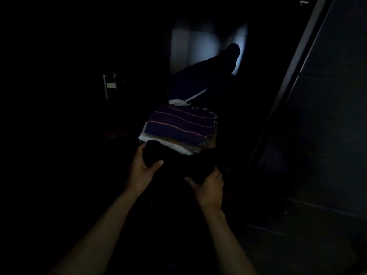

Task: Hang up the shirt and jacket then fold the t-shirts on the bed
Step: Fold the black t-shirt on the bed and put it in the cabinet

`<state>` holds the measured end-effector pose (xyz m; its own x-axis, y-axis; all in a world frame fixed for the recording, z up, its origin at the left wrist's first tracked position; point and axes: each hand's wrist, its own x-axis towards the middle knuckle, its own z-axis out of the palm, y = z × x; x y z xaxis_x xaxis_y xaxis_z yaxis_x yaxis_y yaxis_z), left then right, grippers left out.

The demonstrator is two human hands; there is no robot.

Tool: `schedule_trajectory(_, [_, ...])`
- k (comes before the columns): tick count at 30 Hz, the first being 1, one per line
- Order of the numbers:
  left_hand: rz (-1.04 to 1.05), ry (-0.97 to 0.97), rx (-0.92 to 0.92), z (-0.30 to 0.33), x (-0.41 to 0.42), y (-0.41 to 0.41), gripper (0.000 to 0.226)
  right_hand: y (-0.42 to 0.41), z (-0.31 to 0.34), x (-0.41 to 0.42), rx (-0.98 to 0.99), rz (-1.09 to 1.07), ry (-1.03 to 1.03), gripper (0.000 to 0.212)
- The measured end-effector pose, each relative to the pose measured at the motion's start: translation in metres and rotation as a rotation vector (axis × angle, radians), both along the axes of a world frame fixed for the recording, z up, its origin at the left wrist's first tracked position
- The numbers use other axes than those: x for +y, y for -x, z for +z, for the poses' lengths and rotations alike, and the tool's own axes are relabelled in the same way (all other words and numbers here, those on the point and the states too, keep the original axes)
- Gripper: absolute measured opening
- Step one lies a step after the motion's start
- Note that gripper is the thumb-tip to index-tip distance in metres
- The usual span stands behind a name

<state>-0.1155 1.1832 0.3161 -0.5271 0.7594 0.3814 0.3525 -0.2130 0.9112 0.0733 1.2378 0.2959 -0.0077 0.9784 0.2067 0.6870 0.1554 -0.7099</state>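
Hands on crosswise black garment

The scene is very dark, and the surface carrying the clothes cannot be made out; it may be a shelf or a bed. A stack of folded garments rests there. On top lies a navy top with thin red and white stripes, with white and tan layers beneath it. Behind the stack, a dark garment with a white stripe lies heaped, rising toward a dimly lit pale panel.
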Motion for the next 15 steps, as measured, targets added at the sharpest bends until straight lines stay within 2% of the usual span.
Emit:
schedule_trajectory(6, [-0.109,-0.122,0.055,0.038,-0.009,-0.009,0.061,-0.007,0.021,0.013,0.298,0.1,0.299,0.125])
schedule_trajectory(10, [-0.208,-0.127,0.083,0.087,-0.003,-0.016,0.059,-0.005,0.036,0.011,0.71,0.215,0.542,0.134])
schedule_trajectory(12, [-0.284,-0.133,0.03,0.116,0.006,-0.019,0.057,-0.004,0.046,0.013,0.874,0.262,0.644,0.121])
schedule_trajectory(15, [-0.352,-0.213,-0.085,0.157,0.028,-0.022,0.056,0.001,0.06,0.012,0.941,0.462,0.731,0.088])
